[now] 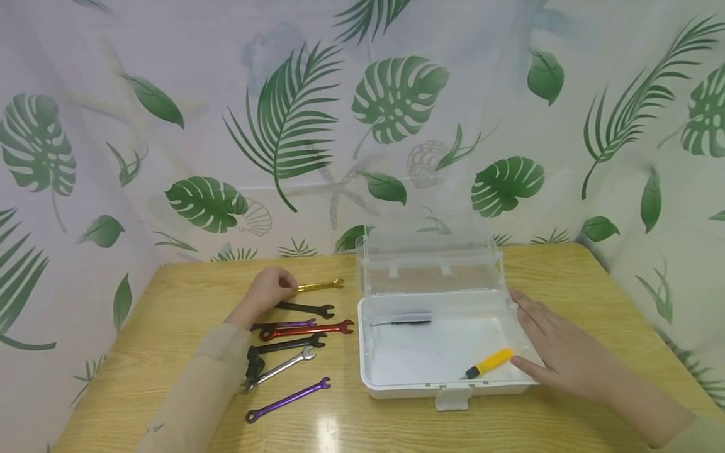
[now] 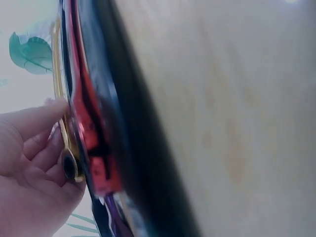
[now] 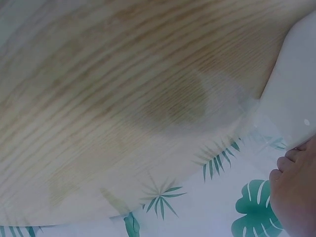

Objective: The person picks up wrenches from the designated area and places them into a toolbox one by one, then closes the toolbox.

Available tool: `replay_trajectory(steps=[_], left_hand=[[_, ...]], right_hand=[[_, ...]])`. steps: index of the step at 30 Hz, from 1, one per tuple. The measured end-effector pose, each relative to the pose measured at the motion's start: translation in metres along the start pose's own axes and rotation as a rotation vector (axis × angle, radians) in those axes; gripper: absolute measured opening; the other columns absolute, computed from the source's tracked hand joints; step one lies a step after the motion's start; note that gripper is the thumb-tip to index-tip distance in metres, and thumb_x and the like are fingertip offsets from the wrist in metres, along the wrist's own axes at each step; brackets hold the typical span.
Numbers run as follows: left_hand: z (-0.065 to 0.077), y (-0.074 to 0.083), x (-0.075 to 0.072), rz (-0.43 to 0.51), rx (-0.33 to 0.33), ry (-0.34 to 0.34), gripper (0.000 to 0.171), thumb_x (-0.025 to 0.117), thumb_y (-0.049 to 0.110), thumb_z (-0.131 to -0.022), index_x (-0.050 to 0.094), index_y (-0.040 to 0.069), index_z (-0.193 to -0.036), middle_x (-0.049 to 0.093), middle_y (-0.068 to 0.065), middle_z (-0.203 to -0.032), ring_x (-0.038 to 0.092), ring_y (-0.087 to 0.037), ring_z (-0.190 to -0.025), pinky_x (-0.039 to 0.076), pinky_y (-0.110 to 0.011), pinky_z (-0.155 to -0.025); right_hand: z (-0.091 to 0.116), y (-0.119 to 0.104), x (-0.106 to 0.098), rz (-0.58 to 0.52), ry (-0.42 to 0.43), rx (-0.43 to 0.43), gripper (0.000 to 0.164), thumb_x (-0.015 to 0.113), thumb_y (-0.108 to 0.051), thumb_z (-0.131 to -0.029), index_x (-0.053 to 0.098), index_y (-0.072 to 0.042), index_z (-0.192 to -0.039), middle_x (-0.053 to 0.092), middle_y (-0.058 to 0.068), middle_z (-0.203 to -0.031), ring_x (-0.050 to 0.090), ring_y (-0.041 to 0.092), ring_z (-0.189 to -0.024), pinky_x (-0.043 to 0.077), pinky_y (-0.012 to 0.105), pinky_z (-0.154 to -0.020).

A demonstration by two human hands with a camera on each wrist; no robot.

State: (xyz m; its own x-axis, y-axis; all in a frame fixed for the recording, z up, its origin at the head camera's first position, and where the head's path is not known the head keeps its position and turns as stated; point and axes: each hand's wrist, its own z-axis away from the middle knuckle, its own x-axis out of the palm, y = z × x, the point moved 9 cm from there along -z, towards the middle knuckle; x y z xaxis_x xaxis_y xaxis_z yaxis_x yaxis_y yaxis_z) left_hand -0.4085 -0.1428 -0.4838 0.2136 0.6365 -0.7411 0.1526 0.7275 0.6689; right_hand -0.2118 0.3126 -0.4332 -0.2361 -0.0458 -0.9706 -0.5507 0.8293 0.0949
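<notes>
My left hand (image 1: pixel 266 294) is at the back of the row of wrenches, pinching the near end of a gold wrench (image 1: pixel 321 285). In the left wrist view, thumb and fingers meet on that gold wrench (image 2: pixel 58 81), beside a red wrench (image 2: pixel 89 131). A white toolbox (image 1: pixel 444 389) stands at the centre right, its clear lid (image 1: pixel 433 255) raised. On the box's right side rests my right hand (image 1: pixel 569 352), fingers extended along the wall. Inside the box lie a yellow-and-black handled tool (image 1: pixel 491 362) and a thin dark tool (image 1: pixel 404 321).
Left of the box lie a black wrench (image 1: pixel 306 309), a red wrench (image 1: pixel 323 329), a second black wrench (image 1: pixel 289 345), a silver wrench (image 1: pixel 283 368) and a purple wrench (image 1: pixel 291 399). A leaf-patterned cloth (image 1: pixel 317 151) hangs behind the wooden table (image 1: pixel 391 431).
</notes>
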Motion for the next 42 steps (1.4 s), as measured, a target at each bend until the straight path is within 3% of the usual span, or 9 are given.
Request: replay_trajectory(steps=[13, 25, 42], left_hand=[[0.006, 0.01, 0.001, -0.006, 0.02, 0.001, 0.018, 0.066, 0.0, -0.1, 0.073, -0.007, -0.115, 0.075, -0.024, -0.114, 0.071, -0.037, -0.107, 0.059, -0.051, -0.098], [0.01, 0.013, 0.001, 0.016, -0.015, 0.02, 0.019, 0.064, 0.001, -0.101, 0.073, -0.006, -0.116, 0.073, -0.025, -0.118, 0.069, -0.038, -0.111, 0.059, -0.05, -0.099], [0.023, 0.038, -0.019, 0.07, 0.008, 0.12, 0.018, 0.065, 0.002, -0.1, 0.075, -0.005, -0.112, 0.074, -0.025, -0.12, 0.068, -0.043, -0.118, 0.056, -0.055, -0.105]], right_hand=[[0.0, 0.002, 0.002, 0.0, -0.022, 0.019, 0.089, 0.065, -0.052, -0.101, 0.036, 0.009, -0.159, 0.022, 0.019, -0.176, -0.015, 0.0, -0.162, -0.015, 0.012, -0.126], [0.001, 0.001, -0.001, -0.005, -0.012, 0.02, 0.088, 0.065, -0.052, -0.101, 0.038, 0.009, -0.158, 0.026, 0.02, -0.175, -0.012, 0.002, -0.163, -0.014, 0.012, -0.126], [0.001, 0.001, 0.001, -0.004, -0.011, 0.025, 0.089, 0.066, -0.051, -0.101, 0.036, 0.009, -0.16, 0.024, 0.018, -0.176, -0.012, 0.001, -0.163, -0.014, 0.011, -0.126]])
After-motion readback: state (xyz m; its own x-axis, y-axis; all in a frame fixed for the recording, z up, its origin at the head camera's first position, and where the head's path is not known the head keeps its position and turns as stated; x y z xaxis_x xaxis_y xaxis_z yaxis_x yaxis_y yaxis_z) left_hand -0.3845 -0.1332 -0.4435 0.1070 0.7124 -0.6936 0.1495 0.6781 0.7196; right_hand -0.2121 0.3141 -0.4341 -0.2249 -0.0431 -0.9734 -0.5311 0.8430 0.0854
